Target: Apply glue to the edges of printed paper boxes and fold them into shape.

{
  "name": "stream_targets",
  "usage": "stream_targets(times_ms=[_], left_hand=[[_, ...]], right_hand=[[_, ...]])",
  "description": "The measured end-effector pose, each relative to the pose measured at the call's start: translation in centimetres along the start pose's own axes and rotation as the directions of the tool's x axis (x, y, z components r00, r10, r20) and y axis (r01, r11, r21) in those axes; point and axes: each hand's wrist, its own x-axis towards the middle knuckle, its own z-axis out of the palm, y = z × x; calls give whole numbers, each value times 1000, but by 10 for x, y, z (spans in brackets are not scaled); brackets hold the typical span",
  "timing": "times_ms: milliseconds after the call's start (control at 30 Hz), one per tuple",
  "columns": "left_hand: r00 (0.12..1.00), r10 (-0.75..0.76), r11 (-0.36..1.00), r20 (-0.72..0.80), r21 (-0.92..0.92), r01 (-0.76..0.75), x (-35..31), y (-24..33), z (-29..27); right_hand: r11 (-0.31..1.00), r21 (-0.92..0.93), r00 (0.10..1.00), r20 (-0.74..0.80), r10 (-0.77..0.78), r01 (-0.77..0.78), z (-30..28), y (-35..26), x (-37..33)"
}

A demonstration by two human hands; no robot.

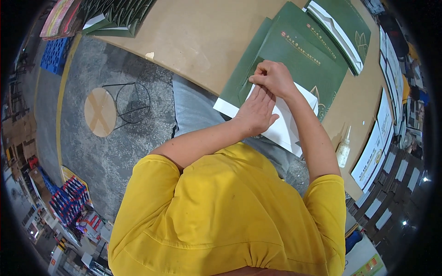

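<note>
A flat green paper bag [306,66] with gold print lies at the table's near edge, its white inner paper [286,126] folded out toward me. My left hand [257,110] rests on this white part, palm down with its fingers stretched out and close together. Just above it, my right hand [275,79] is closed, thumb and curled fingers pinching at the bag's crease. The right wrist passes over the white flap. What lies directly under both hands is hidden.
More green bags [338,23] lie at the far right, beside a small glue bottle [343,152] and printed white sheets [375,142]. Folded green bags [120,16] stand at the table's far left. A round stool [100,112] is on the floor at left.
</note>
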Motion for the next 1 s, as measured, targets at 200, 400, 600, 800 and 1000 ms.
stream_targets(times_ms=[200, 400, 600, 800, 1000], left_hand=[[999, 20, 999, -44, 37, -18, 3, 0, -1], [999, -23, 999, 25, 38, 22, 1, 1, -2], [1000, 10, 994, -29, 106, -7, 3, 3, 4], [997, -21, 997, -73, 71, 26, 1, 2, 2], [998, -31, 999, -56, 35, 33, 2, 3, 6]], right_hand=[[994, -68, 992, 79, 95, -90, -8, -17, 7], [981, -123, 982, 103, 161, -148, -2, -13, 8], [986, 24, 981, 111, 160, -164, -8, -13, 9], [975, -137, 980, 74, 186, -175, 2, -16, 9], [987, -161, 1000, -20, -22, 19, 7, -19, -12]])
